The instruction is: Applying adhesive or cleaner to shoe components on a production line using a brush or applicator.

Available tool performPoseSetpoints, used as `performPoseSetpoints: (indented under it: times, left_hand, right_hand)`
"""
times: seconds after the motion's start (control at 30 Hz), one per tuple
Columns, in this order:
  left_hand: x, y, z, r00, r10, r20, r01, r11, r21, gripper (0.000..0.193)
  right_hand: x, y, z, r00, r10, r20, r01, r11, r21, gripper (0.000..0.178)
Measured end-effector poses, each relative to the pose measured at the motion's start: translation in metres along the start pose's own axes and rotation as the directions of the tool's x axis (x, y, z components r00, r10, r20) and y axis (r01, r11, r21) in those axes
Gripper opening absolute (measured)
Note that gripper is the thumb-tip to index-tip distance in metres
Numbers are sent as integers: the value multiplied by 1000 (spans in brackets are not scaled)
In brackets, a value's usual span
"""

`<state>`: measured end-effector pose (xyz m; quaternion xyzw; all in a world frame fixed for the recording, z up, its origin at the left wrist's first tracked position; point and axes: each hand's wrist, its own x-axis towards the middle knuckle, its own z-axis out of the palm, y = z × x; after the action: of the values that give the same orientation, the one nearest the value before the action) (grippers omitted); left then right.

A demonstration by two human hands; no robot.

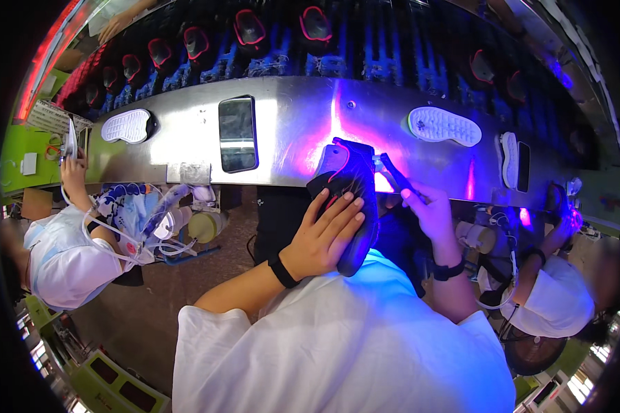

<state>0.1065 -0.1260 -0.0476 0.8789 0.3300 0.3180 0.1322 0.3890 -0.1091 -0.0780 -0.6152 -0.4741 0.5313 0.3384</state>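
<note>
Shoe [366,206] lies clamped in my left grip [322,237] at the surface's [286,117] near edge, long axis running near to far; my right grip [428,208], closed round a tool [394,173], angles its tip left toward the far end.

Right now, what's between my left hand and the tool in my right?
The dark shoe; the head view shows your left hand against it.

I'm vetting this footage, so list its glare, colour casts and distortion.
Head view: white glare on the metal table beside the phone; head view: violet-pink light tints the right hand; head view: fisheye curves the table's edges.
</note>
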Motion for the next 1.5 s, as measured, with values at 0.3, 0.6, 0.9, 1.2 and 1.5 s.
performPoseSetpoints:
  times: [0.3, 0.6, 0.9, 1.2, 1.5]
  left_hand:
    - [-7, -6, 3, 999, 43, 11, -44, 999, 21, 48]
    - [-10, -7, 1, 997, 68, 47, -70, 996, 51, 49]
    - [-3, -5, -1, 998, 40, 42, -40, 999, 13, 53]
    - [14, 13, 3, 999, -32, 39, 30, 999, 28, 57]
    - [46, 37, 4, 995, -87, 51, 85, 996, 43, 71]
  right_hand:
    - [-44, 12, 9, 1000, 5, -7, -4, 998, 63, 39]
    - [-23, -5, 7, 1000, 19, 7, -19, 1000, -13, 38]
    - [-81, -3, 5, 982, 143, 124, -161, 975, 152, 40]
    - [-73, -31, -9, 991, 117, 69, -122, 990, 69, 33]
    - [-98, -22, -26, 999, 37, 18, -38, 997, 70, 33]
